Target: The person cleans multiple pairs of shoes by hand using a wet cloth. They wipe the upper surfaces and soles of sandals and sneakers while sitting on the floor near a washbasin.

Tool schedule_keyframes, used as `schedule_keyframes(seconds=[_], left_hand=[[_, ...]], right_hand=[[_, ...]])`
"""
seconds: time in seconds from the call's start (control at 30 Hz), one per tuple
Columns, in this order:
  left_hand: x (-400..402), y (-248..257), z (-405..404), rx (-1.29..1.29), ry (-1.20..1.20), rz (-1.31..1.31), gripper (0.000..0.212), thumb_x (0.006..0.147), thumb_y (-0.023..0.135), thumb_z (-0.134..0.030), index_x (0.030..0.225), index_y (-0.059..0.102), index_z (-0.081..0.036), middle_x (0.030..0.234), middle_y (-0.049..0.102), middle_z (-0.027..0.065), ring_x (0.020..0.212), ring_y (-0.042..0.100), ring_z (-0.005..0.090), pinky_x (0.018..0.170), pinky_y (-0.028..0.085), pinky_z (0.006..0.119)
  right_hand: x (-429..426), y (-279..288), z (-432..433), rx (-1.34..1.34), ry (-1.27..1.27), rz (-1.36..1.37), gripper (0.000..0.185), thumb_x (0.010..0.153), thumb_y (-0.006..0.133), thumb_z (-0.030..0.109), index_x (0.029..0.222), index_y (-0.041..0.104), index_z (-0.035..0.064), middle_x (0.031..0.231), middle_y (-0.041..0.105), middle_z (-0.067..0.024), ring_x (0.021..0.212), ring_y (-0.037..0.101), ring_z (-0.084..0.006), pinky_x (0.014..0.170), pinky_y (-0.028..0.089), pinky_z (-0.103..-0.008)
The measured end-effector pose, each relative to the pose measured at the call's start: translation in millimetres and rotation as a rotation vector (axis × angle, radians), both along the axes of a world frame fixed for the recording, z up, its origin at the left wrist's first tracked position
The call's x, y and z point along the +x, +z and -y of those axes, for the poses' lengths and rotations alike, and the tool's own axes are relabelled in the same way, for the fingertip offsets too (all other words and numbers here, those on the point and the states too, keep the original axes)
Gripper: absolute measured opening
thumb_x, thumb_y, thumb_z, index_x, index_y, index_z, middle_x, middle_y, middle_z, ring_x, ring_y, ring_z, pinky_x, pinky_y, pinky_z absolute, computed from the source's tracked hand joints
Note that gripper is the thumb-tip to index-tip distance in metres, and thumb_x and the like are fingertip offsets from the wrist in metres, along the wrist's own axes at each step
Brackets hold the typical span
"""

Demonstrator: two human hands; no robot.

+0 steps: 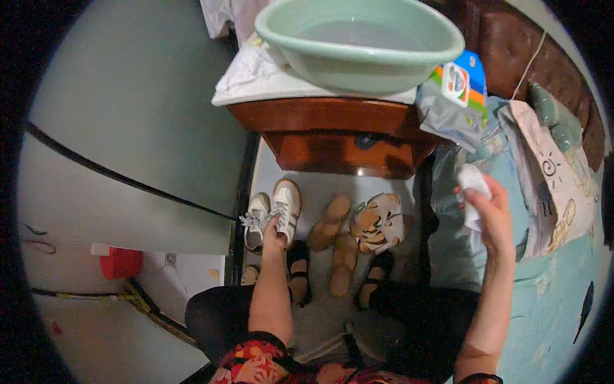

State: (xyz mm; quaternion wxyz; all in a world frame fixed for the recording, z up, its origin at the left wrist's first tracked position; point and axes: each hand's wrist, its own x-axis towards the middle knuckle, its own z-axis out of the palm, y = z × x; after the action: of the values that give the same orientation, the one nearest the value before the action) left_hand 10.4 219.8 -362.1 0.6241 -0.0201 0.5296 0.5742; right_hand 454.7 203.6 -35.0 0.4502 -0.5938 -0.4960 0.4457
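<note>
My left hand [272,235] grips a white sneaker [288,204] near its ankle opening, with the toe pointing away from me. Its fingers are partly hidden by the shoe. Beside it on the floor stands a similar white sneaker [259,211] with loose laces. Over the edge of the bed, my right hand [491,204] pinches a crumpled white wipe or cloth [474,182], one end of which hangs below the fingers. A soft pack of wipes [453,101], grey with blue and orange, leans at the cabinet's right corner.
A pale green basin [355,72] holding water stands on a reddish-brown wooden cabinet [326,115]. White cloth [252,67] lies to its left. Tan slippers [343,264] and a tiger-patterned item [379,223] are on the floor. A printed tote bag [551,177] rests on the bed [551,297].
</note>
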Motion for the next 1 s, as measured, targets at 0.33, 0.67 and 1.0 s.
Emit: schedule_keyframes(seconds=[0.33,0.67,1.0], left_hand=[[92.2,220.3,56.7,0.427,-0.121,0.314,0.048,0.084,0.062,-0.044,0.119,0.057,-0.011,0.108,0.063,0.0063,0.075,0.061,0.0262,0.068,0.049,0.040],[140.2,361.3,128.2,0.610,-0.069,0.489,0.047,0.090,0.047,-0.032,0.128,0.050,-0.003,0.127,0.056,0.0134,0.119,0.050,0.0345,0.105,0.033,0.050],[141.2,388.9,96.6,0.734,-0.233,0.742,0.053,0.096,0.046,-0.034,0.134,0.040,0.003,0.138,0.045,0.0171,0.128,0.042,0.0332,0.110,0.027,0.048]], right_hand=[[-42.1,-6.4,14.3,0.261,0.250,-0.065,0.032,0.081,0.061,0.013,0.110,0.060,-0.0008,0.118,0.054,-0.0045,0.105,0.052,-0.0141,0.089,0.041,-0.0267],[-58.4,53.0,49.1,0.413,0.201,-0.752,0.035,0.082,0.052,-0.003,0.118,0.051,-0.0015,0.100,0.063,-0.0124,0.072,0.063,-0.0160,0.062,0.052,-0.0254],[-85.3,58.3,82.9,0.660,-0.014,-0.239,0.022,0.081,0.062,0.004,0.102,0.063,-0.0036,0.104,0.058,-0.0058,0.090,0.056,-0.0133,0.080,0.044,-0.0255]])
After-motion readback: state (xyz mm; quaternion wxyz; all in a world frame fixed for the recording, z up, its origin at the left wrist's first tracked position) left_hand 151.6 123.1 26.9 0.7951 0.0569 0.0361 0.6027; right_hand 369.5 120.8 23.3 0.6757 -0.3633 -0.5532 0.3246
